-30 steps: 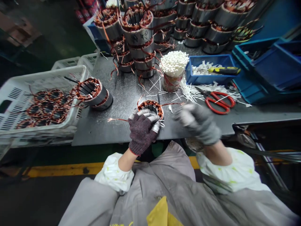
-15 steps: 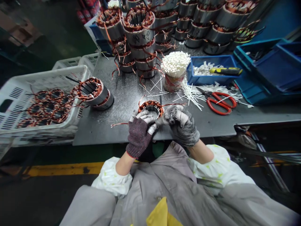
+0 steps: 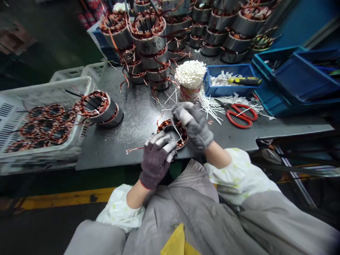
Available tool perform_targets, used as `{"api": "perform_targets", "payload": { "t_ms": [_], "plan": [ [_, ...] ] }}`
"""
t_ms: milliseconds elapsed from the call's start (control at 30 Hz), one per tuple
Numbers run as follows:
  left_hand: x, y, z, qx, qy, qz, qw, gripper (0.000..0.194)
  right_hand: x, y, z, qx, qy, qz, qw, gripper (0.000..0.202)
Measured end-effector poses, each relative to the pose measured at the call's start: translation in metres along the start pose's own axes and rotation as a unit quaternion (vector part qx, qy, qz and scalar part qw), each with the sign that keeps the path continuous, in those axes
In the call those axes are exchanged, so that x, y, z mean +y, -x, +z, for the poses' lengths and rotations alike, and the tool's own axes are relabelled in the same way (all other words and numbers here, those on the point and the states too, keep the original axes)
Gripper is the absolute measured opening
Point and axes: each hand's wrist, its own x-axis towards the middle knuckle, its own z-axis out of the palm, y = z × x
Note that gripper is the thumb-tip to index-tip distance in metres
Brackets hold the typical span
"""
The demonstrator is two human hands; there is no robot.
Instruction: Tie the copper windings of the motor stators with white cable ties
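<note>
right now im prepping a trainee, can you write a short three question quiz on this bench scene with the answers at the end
1. What color is the glove on the left hand?
a) green
b) purple
c) yellow

2. True or false: the red-handled scissors lie inside the white basket.

3. Fill the gap: a pale strip runs from the right hand to the copper-wound ____.

Key:
1. b
2. False; they lie on the table.
3. ring
</note>
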Motion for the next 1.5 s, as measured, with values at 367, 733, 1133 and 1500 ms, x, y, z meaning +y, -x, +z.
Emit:
{"api": "perform_targets", "payload": {
  "t_ms": [367, 733, 1133, 1500],
  "plan": [
    [-0.029, -0.030, -0.035, -0.160, -0.066, 0.113, 0.978, 0.016, 0.014, 0.052, -0.026, -0.225, 0.150, -0.009, 0.963, 0.025],
    [-0.040, -0.039, -0.031, -0.096, -0.074, 0.263, 0.957, 0.022, 0.049, -0.021, -0.034, -0.368, -0.059, -0.015, 0.928, 0.023],
    [-0.025, -0.012, -0.012, -0.017, -0.076, 0.117, 0.990, 0.027, 0.066, -0.112, -0.061, 0.179, -0.050, 0.114, 0.976, 0.015],
    [-0.030, -0.019, -0.007, -0.068, -0.026, 0.025, 0.997, 0.027, -0.019, 0.051, -0.067, -0.158, -0.106, -0.037, 0.981, 0.012]
  ]
}}
